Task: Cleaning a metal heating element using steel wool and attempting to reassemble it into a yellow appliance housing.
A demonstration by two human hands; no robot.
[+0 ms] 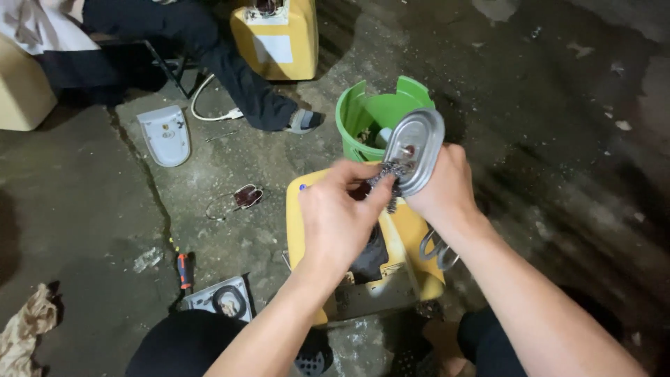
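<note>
Right hand (447, 185) clasped around oval metal plate (414, 150), left hand (338, 213) pinching steel wool (386, 172) against it.

Both hands, left hand (335, 216) and right hand (443, 185), grip an oval metal plate (417, 148) above a yellow casing (296, 209).

Single head view, looking steeply down, close over hands, concrete floor (558, 139)

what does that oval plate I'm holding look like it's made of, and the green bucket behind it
Oval plate: looks like bare metal, grey with a dull sheen and a raised pressed rim; the right hand holds it. Green bucket: probably moulded plastic, uniform bright colour, thin smooth wall with cut-out notches.
</note>
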